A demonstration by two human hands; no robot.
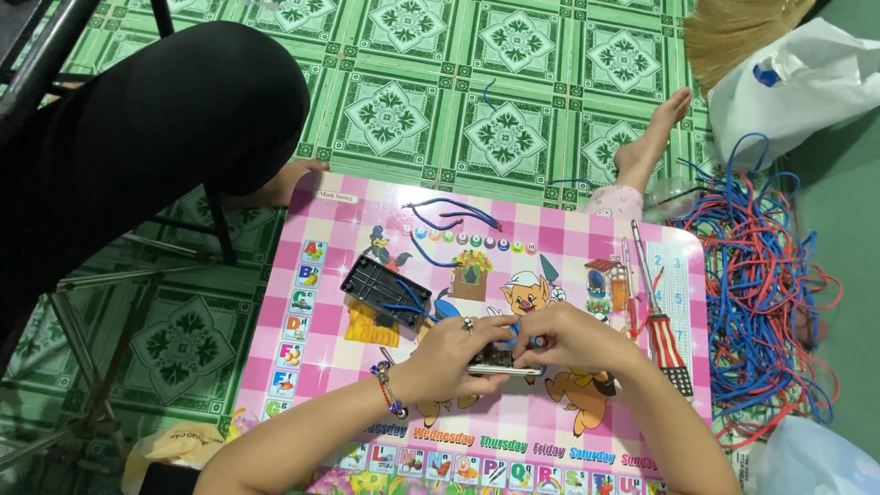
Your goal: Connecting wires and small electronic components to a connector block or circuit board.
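My left hand (454, 356) and my right hand (570, 337) meet over a pink checked cartoon table (293, 367). Together they pinch a small dark part with a metal edge (500, 365); a blue wire runs into it between my fingers. My left wrist wears a beaded bracelet and a finger bears a ring. A black plastic battery holder (385, 289) with blue wires lies just left of my hands. Loose blue wires (454, 215) lie at the table's far edge.
A red-striped screwdriver (662, 325) lies at the right of the table. A big tangle of red and blue wires (761, 284) covers the floor at right. Another person in black (147, 128) sits at the far left; a bare foot (651, 137) rests on green tiles.
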